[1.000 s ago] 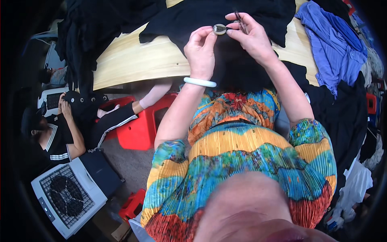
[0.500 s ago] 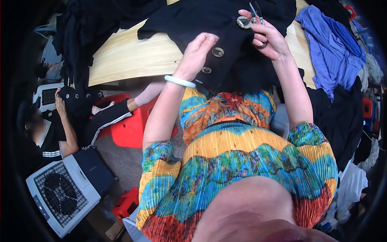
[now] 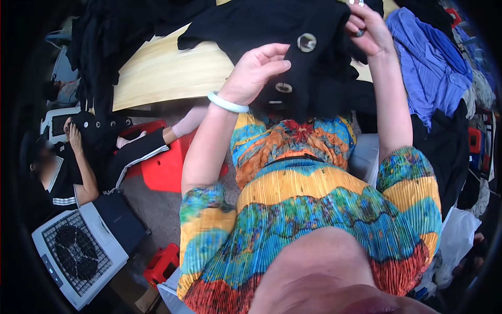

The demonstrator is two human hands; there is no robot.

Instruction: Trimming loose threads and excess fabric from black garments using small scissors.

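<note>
Our left hand [image 3: 256, 73] pinches the black garment [image 3: 314, 63] just below its button [image 3: 306, 42], keeping it taut; our right hand [image 3: 368, 31] grips scissors [image 3: 360, 32] beside it.

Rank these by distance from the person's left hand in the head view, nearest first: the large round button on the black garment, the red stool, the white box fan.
From the left hand:
1. Large round button, just to its right on the black garment.
2. Red stool, below and to the left, on the floor.
3. White box fan, far lower left corner.
</note>
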